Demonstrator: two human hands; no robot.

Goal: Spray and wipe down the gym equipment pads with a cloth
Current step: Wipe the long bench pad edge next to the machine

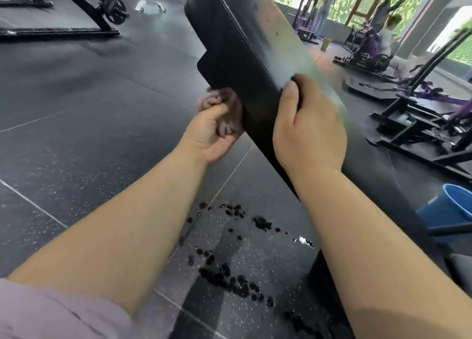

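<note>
Looking down from the head view, a long black bench pad (pixel 242 45) runs slantwise from the top middle of the picture toward the lower right, its grey-sheened top face turned to the right and its dark side face turned to the left. The left hand (pixel 212 132) grips a bunched pinkish-brown cloth (pixel 226 106), fingers curled round it, and holds it against the pad's side face just below a step in the pad's edge. The right hand (pixel 309 126) clasps the pad just beside it, thumb on the side face and fingers wrapped over onto the top face. Both forearms are bare; a pale pink sleeve (pixel 51 313) shows at the lower left. Dark wet spots (pixel 229 277) dot the speckled rubber floor (pixel 76 134) under the pad. A blue bucket (pixel 454 208) stands at the right edge, and purple-framed machines (pixel 434 96) stand beyond it.
</note>
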